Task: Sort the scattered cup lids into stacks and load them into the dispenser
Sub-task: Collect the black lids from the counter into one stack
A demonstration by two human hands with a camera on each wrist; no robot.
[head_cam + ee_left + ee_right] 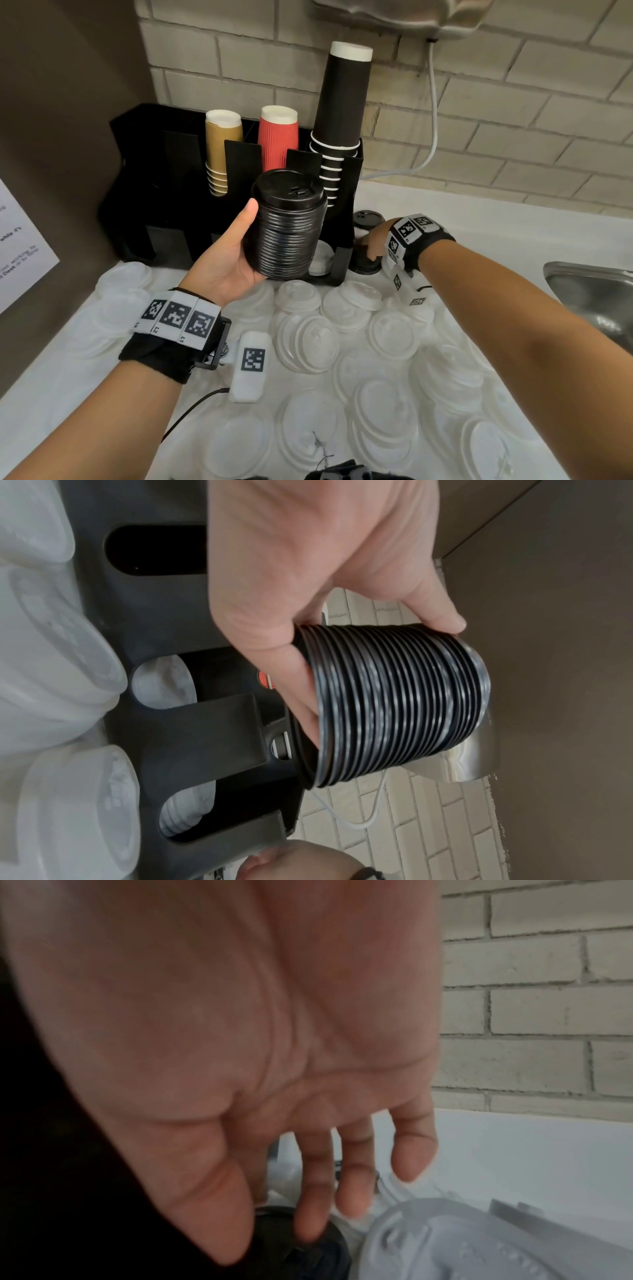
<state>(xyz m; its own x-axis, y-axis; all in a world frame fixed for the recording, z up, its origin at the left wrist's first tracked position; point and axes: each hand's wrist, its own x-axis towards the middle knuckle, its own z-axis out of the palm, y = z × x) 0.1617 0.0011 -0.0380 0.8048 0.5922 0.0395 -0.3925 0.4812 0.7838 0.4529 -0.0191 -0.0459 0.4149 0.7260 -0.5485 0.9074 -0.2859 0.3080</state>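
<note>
White lids (387, 346) litter the counter; left hand (227, 255) grips black lid stack (287, 226); right hand (375, 241) perhaps pinches black lids (366, 263).

A café drinks station: black dispenser (239, 164) of paper cups (339, 113), brick wall (513, 120), steel sink (596, 294)

Clear lids (346, 346) cover most of the tabletop (479, 219) in front of the dispenser (144, 192). The cup stacks (339, 113) fill its upper slots. A sink (596, 294) bounds the right side. Behind the right hand (375, 245), the tabletop along the brick wall (513, 137) lies bare.
</note>
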